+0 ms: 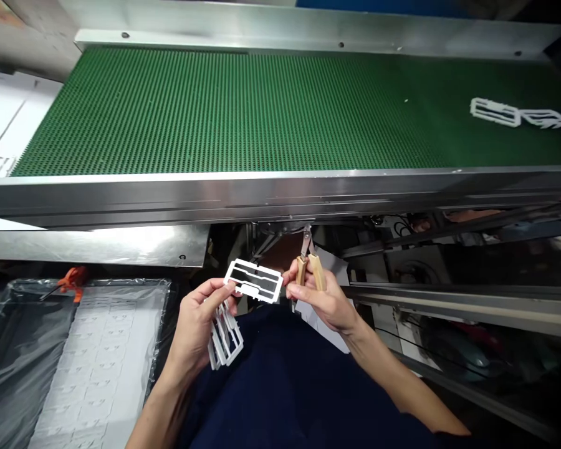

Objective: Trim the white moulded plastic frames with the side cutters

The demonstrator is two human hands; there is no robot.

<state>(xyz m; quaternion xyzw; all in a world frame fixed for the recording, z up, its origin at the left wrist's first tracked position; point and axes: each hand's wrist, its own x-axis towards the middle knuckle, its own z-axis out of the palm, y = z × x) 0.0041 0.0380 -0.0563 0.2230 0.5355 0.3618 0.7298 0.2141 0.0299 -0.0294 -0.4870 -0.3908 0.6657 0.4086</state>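
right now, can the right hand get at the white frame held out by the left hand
Likely yes: the right hand is close beside the white frame and nothing shows between them, though the pliers it holds may hamper its grip.

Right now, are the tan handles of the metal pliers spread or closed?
Spread: the tan handles stand apart in the right hand, with a gap between them.

The left grip (197, 319) holds white frames (249, 290) and the right grip (328, 303) tan-handled cutters (316, 272) beside a green belt (224, 112).
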